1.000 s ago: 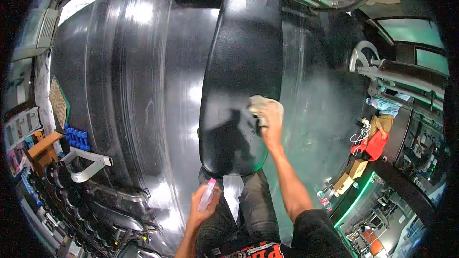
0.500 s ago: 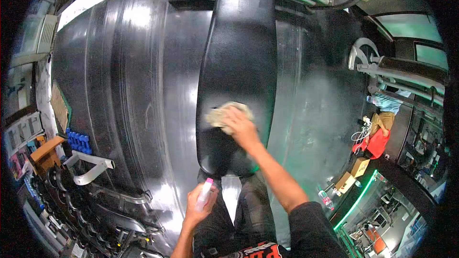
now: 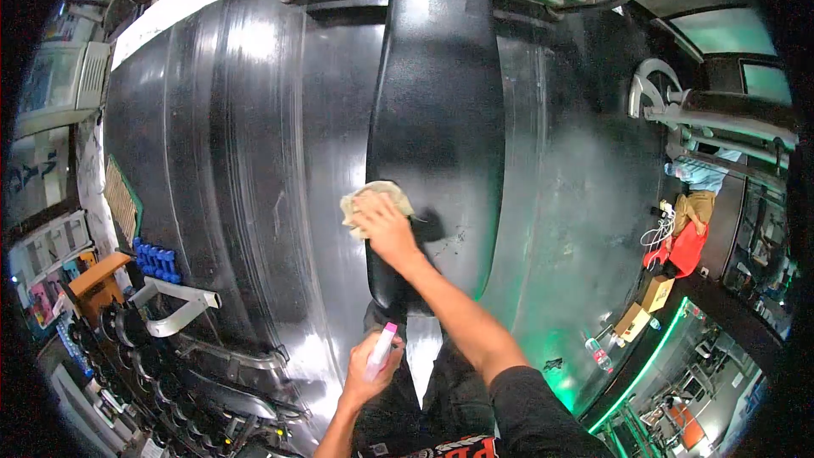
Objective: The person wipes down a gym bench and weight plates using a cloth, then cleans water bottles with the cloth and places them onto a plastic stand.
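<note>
Cloth (image 3: 381, 187) & R hand (image 3: 392, 237) slid to L edge of pad (image 3: 437, 136) vs 0.5 s ago; R arm (image 3: 462, 314) diagonal, fingers gripping cloth; L hand (image 3: 365, 373) gripping bottle (image 3: 379, 354).

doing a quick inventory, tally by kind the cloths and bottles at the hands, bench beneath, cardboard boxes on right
Cloth, under the right hand: 1
Bottle, in the left hand: 1
Padded bench: 1
Cardboard boxes: 2
Total: 5

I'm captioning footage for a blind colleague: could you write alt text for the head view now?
A person's right hand holds a pale cloth at the left edge of a black padded bench, while the left hand grips a pink-topped bottle. Gym equipment surrounds them.
</note>
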A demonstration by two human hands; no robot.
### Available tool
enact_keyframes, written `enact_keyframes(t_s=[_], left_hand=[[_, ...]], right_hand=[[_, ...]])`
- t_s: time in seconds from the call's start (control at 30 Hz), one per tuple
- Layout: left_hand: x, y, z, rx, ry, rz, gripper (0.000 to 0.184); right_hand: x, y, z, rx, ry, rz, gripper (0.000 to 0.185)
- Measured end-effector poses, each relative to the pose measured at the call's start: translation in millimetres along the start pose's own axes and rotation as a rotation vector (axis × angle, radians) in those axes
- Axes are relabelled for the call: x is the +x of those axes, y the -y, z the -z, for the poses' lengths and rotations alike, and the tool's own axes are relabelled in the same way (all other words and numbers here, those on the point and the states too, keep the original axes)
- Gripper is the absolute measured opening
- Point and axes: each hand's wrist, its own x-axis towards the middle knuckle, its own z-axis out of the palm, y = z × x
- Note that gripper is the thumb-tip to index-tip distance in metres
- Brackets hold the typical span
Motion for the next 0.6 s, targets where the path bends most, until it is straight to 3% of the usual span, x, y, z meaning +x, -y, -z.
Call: enact_keyframes(t_s=[0.07,0.17,0.2,0.4,0.53,0.6], left_hand=[[-2,2,2,0.037,0.007,-0.014,0.018],[-6,5,5,-0.045,0.023,0.028,0.018],[-4,0,6,-0.003,0.019,-0.034,0.017],[-6,4,19,0.009,0.027,-0.048,0.014],[-9,11,21,0.063,0.002,-0.102,0.012],[-12,19,18,0.055,-0.005,-0.116,0.012]], right_hand=[[5,10,-13,-0.083,0.136,0.051,0.024],[-12,-9,5,0.039,0.023,0.174,0.02],[-24,-21,21,-0.027,0.1,0.185,0.023],[-143,-94,122,-0.124,0.15,-0.165,0.043],[-147,-83,138,-0.151,0.125,-0.394,0.056],[-128,-73,115,-0.094,0.043,-0.289,0.048]])
